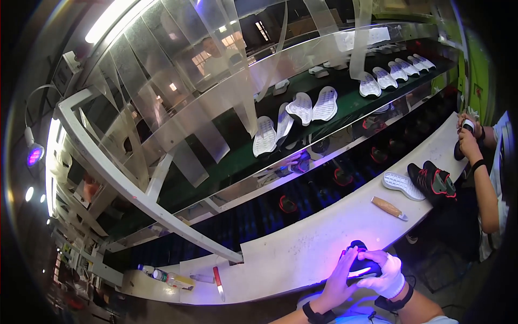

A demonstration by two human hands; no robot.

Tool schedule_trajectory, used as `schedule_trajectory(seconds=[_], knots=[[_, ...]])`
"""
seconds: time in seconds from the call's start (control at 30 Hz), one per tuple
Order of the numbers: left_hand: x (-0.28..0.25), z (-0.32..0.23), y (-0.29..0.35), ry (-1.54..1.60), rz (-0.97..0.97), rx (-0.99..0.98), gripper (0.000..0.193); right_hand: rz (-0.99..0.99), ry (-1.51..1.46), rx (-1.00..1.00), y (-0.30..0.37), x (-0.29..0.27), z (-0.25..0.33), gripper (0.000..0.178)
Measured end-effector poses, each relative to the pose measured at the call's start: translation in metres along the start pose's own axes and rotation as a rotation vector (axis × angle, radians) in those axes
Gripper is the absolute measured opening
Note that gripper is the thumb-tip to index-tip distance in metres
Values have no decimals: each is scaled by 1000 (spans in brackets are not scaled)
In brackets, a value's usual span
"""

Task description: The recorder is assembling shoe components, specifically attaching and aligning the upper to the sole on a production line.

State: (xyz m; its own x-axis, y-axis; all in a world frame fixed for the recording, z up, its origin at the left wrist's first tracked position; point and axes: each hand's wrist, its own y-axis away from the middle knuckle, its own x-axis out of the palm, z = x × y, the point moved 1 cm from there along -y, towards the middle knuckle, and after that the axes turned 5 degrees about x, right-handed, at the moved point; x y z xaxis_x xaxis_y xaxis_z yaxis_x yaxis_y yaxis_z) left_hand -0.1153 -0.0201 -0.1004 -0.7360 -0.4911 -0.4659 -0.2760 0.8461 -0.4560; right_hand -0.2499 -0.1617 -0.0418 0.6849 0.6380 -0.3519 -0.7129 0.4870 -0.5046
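Note:
A dark shoe (360, 263) with a pale sole edge is held between my two hands over the near edge of the white bench (291, 259), under violet light. My left hand (339, 281), bare, presses its fingers along the shoe's left side. On the right side, my right hand (387, 274), in a whitish glove, wraps its fingers round the shoe. Both wrists wear black bands. Part of the shoe is hidden by the hands. Further up the bench lies a wooden-handled tool (387, 207) with a short metal end.
Black-and-red shoes (433, 181) and a white sole (402, 185) lie on the bench. At right, a co-worker's hands (468, 137) hold a shoe. White soles (325, 104) sit on the green conveyor (345, 114). Bottles (179, 281) and a red-handled tool (218, 281) lie at left.

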Motion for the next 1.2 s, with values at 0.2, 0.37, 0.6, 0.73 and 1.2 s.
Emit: schedule_trajectory(seconds=[0.2, 0.37, 0.6, 0.73, 1.2], knots=[[6, -1, 2, 25, -19, -1, 99, -8, -50, 34, 11, 2, -3, 70], [9, 1, 3, 17, -19, 13, 98, 8, -61, 82, 12, -1, -1, 66], [4, -4, -3, 42, -51, 48, 101, 8, 14, 29, 8, -3, -2, 71], [1, -6, -7, 18, -42, 24, 98, -3, -3, -13, 3, -1, -3, 74], [13, 6, 20, 24, -151, -3, 96, 5, -38, 53, 10, -1, 6, 66]])
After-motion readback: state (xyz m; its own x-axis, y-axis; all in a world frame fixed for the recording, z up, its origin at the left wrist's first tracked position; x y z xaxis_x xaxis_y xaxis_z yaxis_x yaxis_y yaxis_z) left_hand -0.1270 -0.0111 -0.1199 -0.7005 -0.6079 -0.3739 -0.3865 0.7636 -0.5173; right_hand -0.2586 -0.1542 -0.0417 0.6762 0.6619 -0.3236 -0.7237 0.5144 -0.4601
